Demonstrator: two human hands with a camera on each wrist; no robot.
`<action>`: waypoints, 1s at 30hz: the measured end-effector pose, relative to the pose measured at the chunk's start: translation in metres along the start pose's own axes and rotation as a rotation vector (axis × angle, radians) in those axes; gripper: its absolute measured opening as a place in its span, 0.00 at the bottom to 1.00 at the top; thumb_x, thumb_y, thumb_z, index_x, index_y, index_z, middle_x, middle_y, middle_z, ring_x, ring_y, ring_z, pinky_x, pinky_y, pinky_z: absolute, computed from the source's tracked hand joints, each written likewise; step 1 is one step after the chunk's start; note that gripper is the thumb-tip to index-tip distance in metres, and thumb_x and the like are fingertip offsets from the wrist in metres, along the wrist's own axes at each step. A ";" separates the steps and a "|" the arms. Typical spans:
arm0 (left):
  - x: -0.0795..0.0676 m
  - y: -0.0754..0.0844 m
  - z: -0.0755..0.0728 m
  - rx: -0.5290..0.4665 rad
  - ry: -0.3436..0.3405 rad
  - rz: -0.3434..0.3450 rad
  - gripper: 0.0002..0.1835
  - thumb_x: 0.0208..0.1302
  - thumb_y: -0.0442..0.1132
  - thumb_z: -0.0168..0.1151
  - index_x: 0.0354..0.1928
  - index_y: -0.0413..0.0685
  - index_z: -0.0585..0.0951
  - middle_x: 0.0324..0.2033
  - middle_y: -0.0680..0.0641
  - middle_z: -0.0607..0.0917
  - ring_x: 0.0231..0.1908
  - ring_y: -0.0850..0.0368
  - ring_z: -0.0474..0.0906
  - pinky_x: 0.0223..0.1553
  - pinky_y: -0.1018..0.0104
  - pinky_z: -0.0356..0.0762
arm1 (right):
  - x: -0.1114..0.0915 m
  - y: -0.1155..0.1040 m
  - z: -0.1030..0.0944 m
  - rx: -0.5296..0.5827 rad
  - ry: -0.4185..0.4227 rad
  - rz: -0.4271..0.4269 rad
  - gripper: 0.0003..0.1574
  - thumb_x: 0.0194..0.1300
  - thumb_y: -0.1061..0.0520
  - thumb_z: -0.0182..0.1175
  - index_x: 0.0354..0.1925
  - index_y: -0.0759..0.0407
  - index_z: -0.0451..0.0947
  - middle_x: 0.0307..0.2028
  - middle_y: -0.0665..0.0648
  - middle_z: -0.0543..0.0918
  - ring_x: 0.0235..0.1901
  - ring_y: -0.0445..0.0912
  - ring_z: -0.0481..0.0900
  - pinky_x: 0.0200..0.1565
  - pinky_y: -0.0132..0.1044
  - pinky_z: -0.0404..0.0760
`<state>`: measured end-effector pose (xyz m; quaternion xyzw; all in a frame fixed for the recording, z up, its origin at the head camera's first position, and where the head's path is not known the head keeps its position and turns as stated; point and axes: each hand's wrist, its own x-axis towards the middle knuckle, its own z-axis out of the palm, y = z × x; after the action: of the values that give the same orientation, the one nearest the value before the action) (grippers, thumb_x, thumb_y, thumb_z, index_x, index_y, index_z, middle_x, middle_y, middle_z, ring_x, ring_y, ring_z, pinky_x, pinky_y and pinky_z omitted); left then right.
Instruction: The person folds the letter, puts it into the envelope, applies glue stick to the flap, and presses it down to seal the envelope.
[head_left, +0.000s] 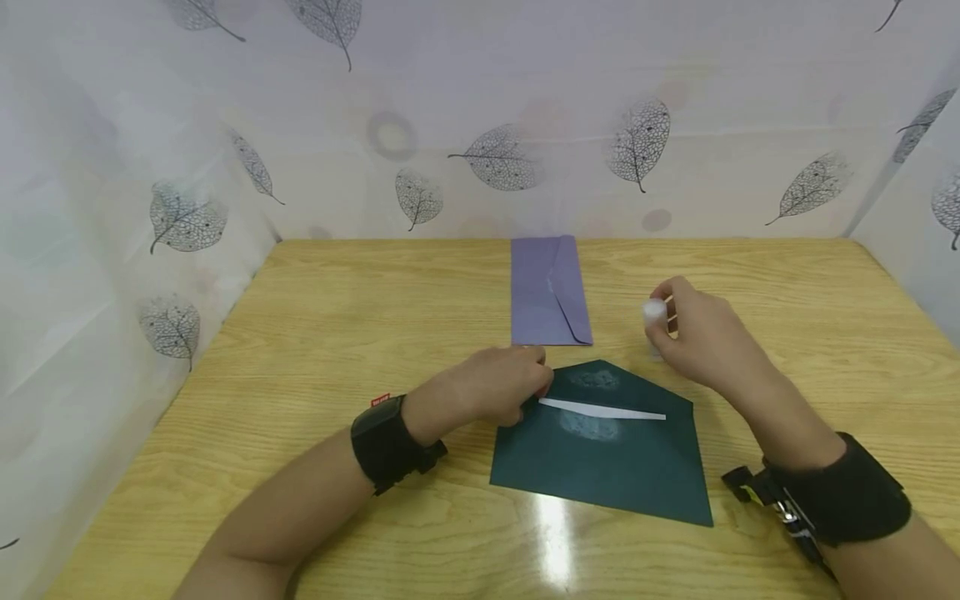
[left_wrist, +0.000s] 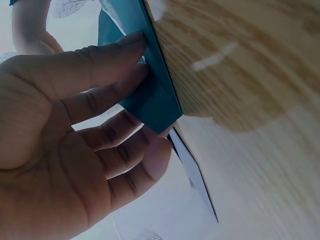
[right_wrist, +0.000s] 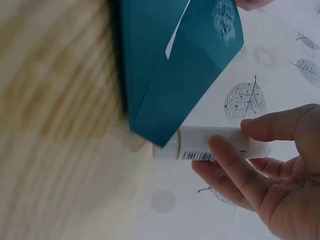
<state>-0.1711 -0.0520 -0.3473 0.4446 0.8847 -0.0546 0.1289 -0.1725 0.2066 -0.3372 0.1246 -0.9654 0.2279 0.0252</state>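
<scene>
A dark green envelope (head_left: 645, 467) lies on the table with its pointed flap raised away from me. Whitish smears mark the flap and the body, and a white strip shows along the opening between them. My left hand (head_left: 487, 387) pinches the envelope's left corner between thumb and fingers, seen close up at the green paper (left_wrist: 155, 102) in the left wrist view. To the right, my right hand (head_left: 708, 337) holds a white glue stick (right_wrist: 195, 137) with a barcode on its side. The glue stick stands upright, close beside the envelope's right corner.
A purple envelope (head_left: 534, 292) lies farther back, its flap folded along the right side. Behind the left wrist a small red item (head_left: 381, 400) peeks out. A leaf-patterned curtain (head_left: 450, 100) borders the wooden table (head_left: 360, 308) at the back and sides.
</scene>
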 end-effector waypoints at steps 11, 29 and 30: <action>0.000 -0.004 0.000 0.062 0.048 -0.052 0.15 0.51 0.38 0.65 0.42 0.51 0.76 0.39 0.52 0.74 0.35 0.61 0.70 0.30 0.67 0.75 | 0.002 0.006 -0.004 -0.028 0.051 0.038 0.25 0.60 0.61 0.51 0.54 0.66 0.57 0.30 0.68 0.77 0.18 0.49 0.70 0.17 0.41 0.69; 0.002 -0.006 0.002 0.057 0.055 -0.059 0.25 0.51 0.34 0.63 0.50 0.49 0.64 0.36 0.51 0.72 0.32 0.60 0.69 0.24 0.69 0.72 | 0.001 0.001 -0.002 -0.025 0.133 0.018 0.22 0.63 0.60 0.55 0.54 0.65 0.63 0.44 0.73 0.77 0.36 0.60 0.79 0.24 0.48 0.79; 0.002 -0.006 0.002 0.062 0.048 -0.047 0.25 0.51 0.34 0.63 0.51 0.49 0.65 0.37 0.51 0.72 0.32 0.60 0.69 0.24 0.69 0.72 | 0.002 0.000 -0.002 -0.031 0.129 0.011 0.22 0.63 0.60 0.55 0.54 0.64 0.64 0.44 0.72 0.77 0.37 0.60 0.79 0.26 0.49 0.79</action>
<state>-0.1762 -0.0544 -0.3493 0.4286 0.8957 -0.0746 0.0926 -0.1741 0.2075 -0.3355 0.1038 -0.9658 0.2206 0.0878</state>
